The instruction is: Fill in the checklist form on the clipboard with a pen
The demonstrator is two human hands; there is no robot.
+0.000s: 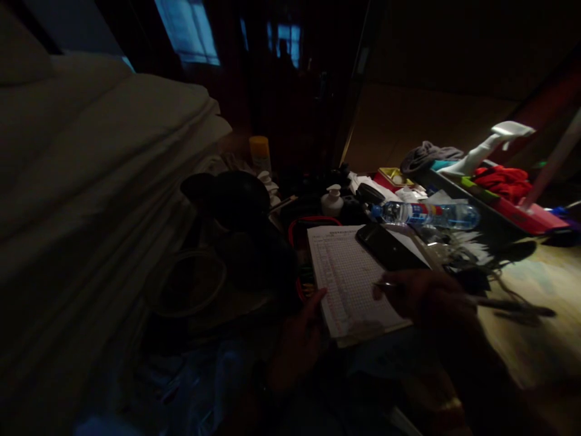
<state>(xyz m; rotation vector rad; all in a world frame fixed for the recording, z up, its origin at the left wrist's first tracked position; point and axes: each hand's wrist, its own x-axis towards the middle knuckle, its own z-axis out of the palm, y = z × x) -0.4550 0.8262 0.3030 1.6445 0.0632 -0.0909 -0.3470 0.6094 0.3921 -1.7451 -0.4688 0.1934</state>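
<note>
While the room is lying mostly in darkness, the head view is showing the left hand (297, 339) pressing its fingertips against the left edge of a printed grid sheet (349, 281), fingers spread and clamped on nothing. Beyond it, the right hand (424, 297) is hovering over the sheet's lower right corner, fingers closed around a pen (512, 306) whose barrel is pointing out to the right. 1 dark phone (388, 245) is lying on the sheet's top right corner, and 1 water bottle (424, 214) is resting on its side just behind it. Pale folded cloth (100, 175) is piling up on the left. Judging from this, the dim light is risking a mark in the wrong grid cell, and the bottle could roll onto the paper if nudged.
</note>
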